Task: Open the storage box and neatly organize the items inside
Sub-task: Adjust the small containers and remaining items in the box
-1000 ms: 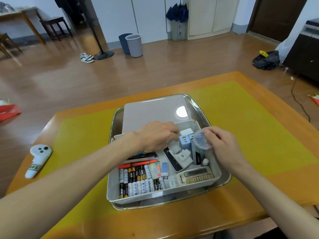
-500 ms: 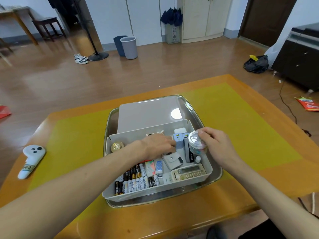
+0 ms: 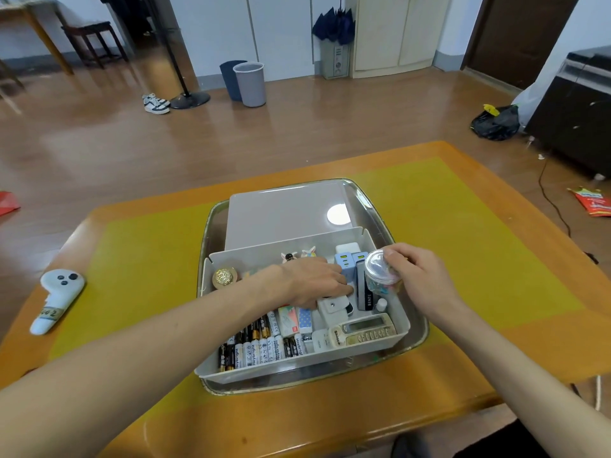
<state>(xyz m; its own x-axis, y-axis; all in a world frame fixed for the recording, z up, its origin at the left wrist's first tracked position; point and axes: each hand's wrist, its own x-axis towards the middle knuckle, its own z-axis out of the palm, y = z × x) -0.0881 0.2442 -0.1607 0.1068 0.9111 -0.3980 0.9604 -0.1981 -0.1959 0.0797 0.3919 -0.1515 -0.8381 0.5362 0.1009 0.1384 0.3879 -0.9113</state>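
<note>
Two hands are in the box (image 3: 401, 312) at frame centre. My right hand (image 3: 417, 280) has lowered the jar (image 3: 380, 276), fingers still clamped on it. Left hand (image 3: 310, 283) presses flat, making room.

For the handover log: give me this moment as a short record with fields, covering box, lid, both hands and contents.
box: open storage box sitting in a metal tray
lid: lid off, lying flat behind the box
left hand: left hand reaching into the box middle, fingers down among the items; grip unclear
right hand: right hand holds a clear round jar over the box's right side
contents: batteries in rows at front left, calculator at front right
</note>
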